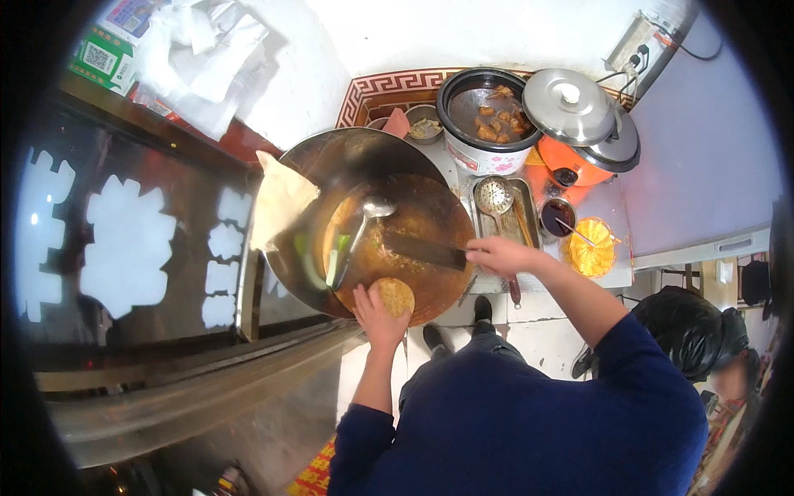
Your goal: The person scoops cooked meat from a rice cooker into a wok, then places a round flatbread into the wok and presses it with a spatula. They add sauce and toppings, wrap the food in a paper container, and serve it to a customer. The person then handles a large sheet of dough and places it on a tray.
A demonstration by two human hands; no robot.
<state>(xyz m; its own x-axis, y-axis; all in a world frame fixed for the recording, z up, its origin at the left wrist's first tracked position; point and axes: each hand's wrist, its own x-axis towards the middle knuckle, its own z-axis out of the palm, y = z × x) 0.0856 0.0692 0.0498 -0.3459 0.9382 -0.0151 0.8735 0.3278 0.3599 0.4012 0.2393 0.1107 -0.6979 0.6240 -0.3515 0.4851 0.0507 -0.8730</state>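
My left hand [379,322] has its fingers around the near left edge of a round, browned flatbread [395,297] at the near rim of a round cutting board [434,198]. In my right hand [499,255] is the handle of a cleaver, whose dark blade [425,250] lies flat over the board. Finely chopped food [391,255], perhaps meat with green bits, is at the blade's far end and under it. A steel ladle [355,248] rests left of the chopped food. Beside it lies a pale green vegetable piece [333,263].
A large metal basin [298,155] surrounds the board, with a cloth [279,198] over its left rim. Rightward stand a cooker of braised meat [490,155], an orange cooker [564,161], a skimmer [494,195] on a tray, a cup of dark liquid [557,217] and a yellow basket [591,251]. Another person [688,335] is at right.
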